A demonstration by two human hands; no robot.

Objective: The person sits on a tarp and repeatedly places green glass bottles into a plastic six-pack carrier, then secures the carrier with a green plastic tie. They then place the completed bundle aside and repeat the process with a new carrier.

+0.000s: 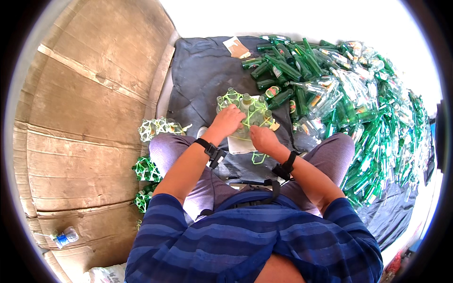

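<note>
Between my knees stands a bundle of clear glass bottles (246, 100), upright and close together. Light-green plastic strap (252, 115) crosses over and around their necks. At the near left of the bundle, my left hand (228, 119) has its fingers curled over the bottle tops; whatever lies under the fingertips is hidden. My right hand (264, 138) is closed at the near right edge, pinching the strap low beside the bottles. Under the bundle lies a white board (236, 146). A loose loop of green strap (260, 158) rests on the dark sheet just nearer to me.
Green and clear bottles (348, 102) lie in a large heap on the right. Strapped bottle bundles (155, 128) stand by my left knee, beside a cardboard wall (81, 106). A torn cardboard piece (236, 47) lies on the dark sheet (208, 70). A plastic bottle (66, 237) is at lower left.
</note>
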